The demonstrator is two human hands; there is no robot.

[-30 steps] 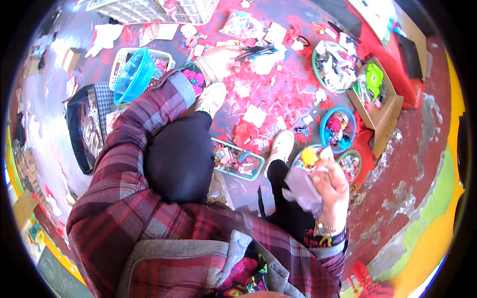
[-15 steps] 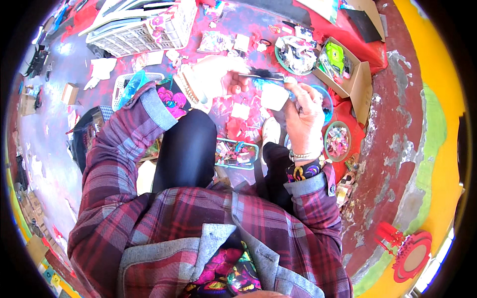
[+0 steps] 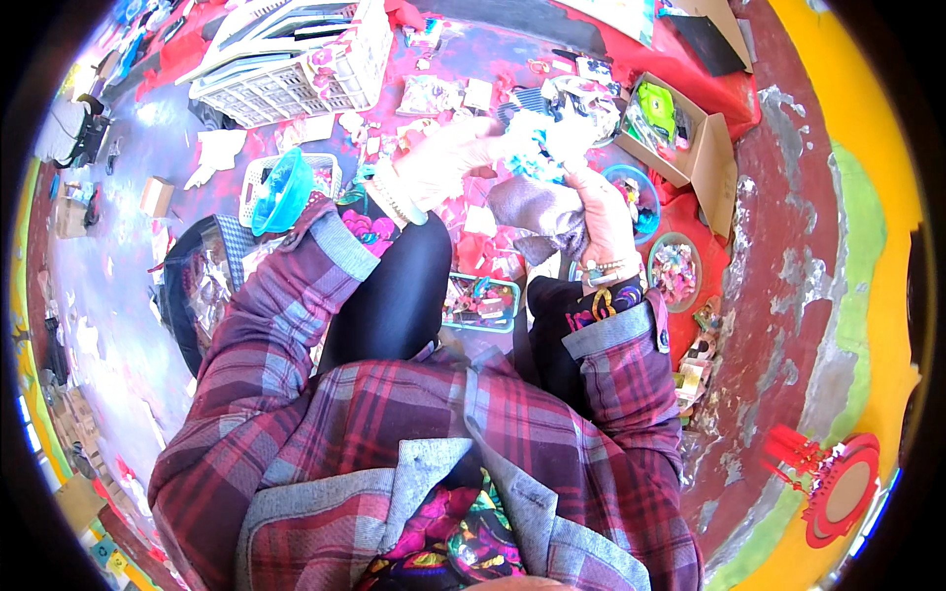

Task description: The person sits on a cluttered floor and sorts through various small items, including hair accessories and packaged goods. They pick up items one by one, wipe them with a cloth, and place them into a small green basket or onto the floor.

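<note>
A crumpled cloth bundle [image 3: 533, 210], grey-purple with a soft sheen, hangs between my hands above the floor. My right hand [image 3: 605, 219] is closed on its right side, fingers wrapped into the folds. Against its upper part is a bright blue-and-white piece [image 3: 537, 143]; glare hides whether the two are joined. From the left, my left hand [image 3: 451, 165] reaches in with thumb and fingers pinched at the edge of the blue-and-white piece. Just right of my right wrist are a blue round basket [image 3: 645, 219] and a bowl of small colourful pieces [image 3: 676, 274].
A white crate [image 3: 296, 91] with flat items stands at the far left. Nearer are a white basket [image 3: 248, 209] with a blue bowl [image 3: 284, 192] tilted in it, and a dark bag [image 3: 192, 325]. An open cardboard box [image 3: 717, 177] lies right; a small tray [image 3: 480, 321] sits between my legs.
A dark flat strip and a white card were between my hands; now the grey-purple cloth and the blue-and-white piece are there. My left hand has moved right and slightly down.
</note>
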